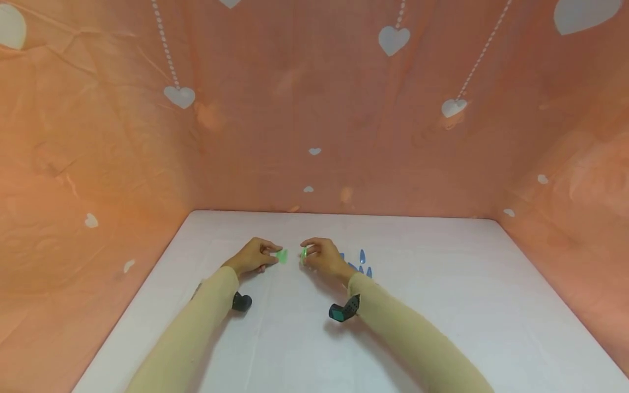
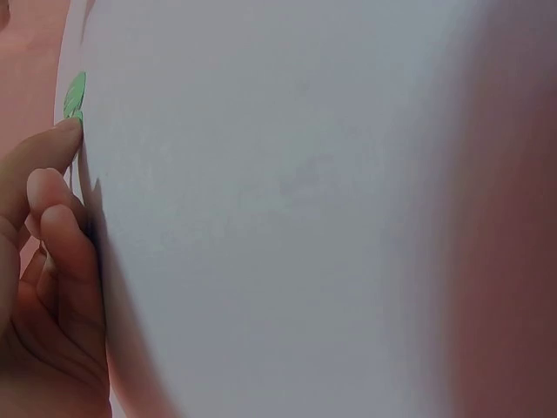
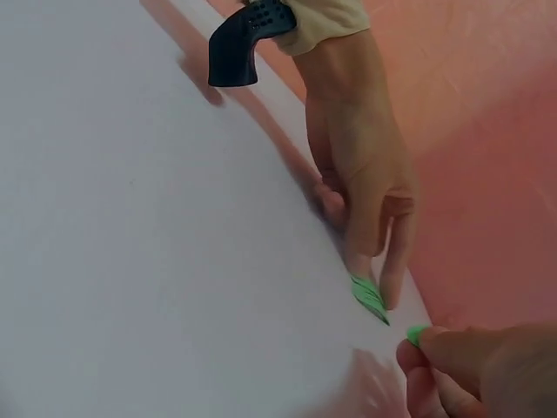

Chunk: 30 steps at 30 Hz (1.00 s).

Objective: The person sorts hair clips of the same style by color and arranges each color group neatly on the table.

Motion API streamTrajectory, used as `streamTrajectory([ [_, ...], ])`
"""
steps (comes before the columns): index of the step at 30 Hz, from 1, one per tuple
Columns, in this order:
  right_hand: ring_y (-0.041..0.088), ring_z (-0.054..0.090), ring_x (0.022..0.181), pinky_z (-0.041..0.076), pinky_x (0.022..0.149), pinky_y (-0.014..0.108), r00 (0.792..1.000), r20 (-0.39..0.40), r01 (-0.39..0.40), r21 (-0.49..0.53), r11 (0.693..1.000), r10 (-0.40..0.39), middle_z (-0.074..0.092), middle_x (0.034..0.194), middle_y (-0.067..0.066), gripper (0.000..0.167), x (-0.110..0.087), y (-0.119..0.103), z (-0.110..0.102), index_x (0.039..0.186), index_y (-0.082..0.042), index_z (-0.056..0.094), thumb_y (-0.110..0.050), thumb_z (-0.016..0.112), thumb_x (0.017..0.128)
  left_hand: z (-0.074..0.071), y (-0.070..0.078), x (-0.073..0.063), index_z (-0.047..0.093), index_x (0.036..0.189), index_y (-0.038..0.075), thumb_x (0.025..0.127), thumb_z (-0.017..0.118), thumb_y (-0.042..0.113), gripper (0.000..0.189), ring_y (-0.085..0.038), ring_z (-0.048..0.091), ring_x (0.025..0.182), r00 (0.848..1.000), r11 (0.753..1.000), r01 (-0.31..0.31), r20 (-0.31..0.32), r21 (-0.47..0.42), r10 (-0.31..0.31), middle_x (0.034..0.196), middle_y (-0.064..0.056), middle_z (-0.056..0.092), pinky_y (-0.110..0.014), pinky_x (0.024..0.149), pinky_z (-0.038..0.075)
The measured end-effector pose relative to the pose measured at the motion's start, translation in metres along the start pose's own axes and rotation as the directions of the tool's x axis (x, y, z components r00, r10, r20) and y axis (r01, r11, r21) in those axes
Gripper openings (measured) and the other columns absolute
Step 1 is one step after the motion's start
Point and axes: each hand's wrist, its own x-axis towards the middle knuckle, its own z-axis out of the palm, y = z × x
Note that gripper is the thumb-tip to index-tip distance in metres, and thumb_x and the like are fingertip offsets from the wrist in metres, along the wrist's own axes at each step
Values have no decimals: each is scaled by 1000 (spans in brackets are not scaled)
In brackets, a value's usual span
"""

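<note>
Between the thumb and a finger of my left hand (image 1: 255, 256) is a green leaf-shaped piece (image 1: 282, 256), pinched at one end. Dark lines run along this leaf in the right wrist view, and its pointed tip faces my right hand (image 3: 470, 366). That hand pinches a second small green piece (image 3: 416, 334), which the fingers mostly cover; in the head view it looks thin and upright. A small gap separates the two green pieces. Beside the right hand, several blue teardrop-shaped pieces (image 1: 362, 256) lie on the white table, some partly behind the hand.
The white table (image 1: 432, 256) meets orange cloth (image 1: 275, 120) printed with pale hearts at its back and sides. A dark wrist device (image 1: 344, 310) sits on the right sleeve, another (image 1: 241, 302) on the left sleeve.
</note>
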Motion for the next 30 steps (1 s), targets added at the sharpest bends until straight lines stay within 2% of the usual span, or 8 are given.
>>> streamTrajectory([
  [2,11,65,78,53,64,22,999,-31,-24,-5,1000,24,71,106,25,40,4,1,4,128,7,61,9,64,88,1,1,1,64,134,1,93,70,5,41,-4,45,46,1000,1000,-5,2,3,5,61,5,45,-18,47,40],
  [6,14,65,81,54,66,23,998,-44,-36,-48,998,34,71,104,22,42,10,4,12,128,5,62,8,69,86,1,0,2,63,133,-2,92,70,4,42,-4,45,46,1000,1000,-26,7,6,26,61,5,45,-18,47,40],
  [11,13,62,79,51,69,20,998,-53,17,-152,988,-25,71,100,19,40,17,5,22,124,4,65,7,73,84,0,0,2,62,132,-5,91,70,1,42,-4,44,45,999,999,-49,10,-18,49,59,6,45,-17,46,40],
  [18,16,65,82,53,74,22,995,-84,43,-215,976,-62,73,98,18,35,24,4,32,119,4,68,8,73,84,-2,0,1,60,134,-8,92,69,0,44,-3,44,45,997,997,-73,26,-18,74,60,6,43,-16,45,39],
  [22,20,67,88,55,79,27,993,-104,30,-242,970,-57,74,100,18,37,25,7,37,122,4,68,8,72,86,-1,-1,2,59,134,-8,92,68,0,44,-3,44,44,997,997,-73,31,-15,74,59,6,43,-16,45,39],
  [26,18,60,89,51,80,28,993,-108,9,-270,963,-39,72,107,17,39,24,7,41,128,2,66,3,71,89,-1,1,1,60,135,-6,93,68,1,43,-3,44,45,998,998,-54,27,-17,55,59,6,44,-16,46,39],
  [30,19,57,90,50,82,29,992,-110,24,-303,953,-60,70,110,17,39,24,7,44,129,4,65,2,71,90,-1,2,-2,60,135,-6,94,67,1,43,-4,44,46,999,999,-48,24,-10,48,59,6,44,-16,46,40],
])
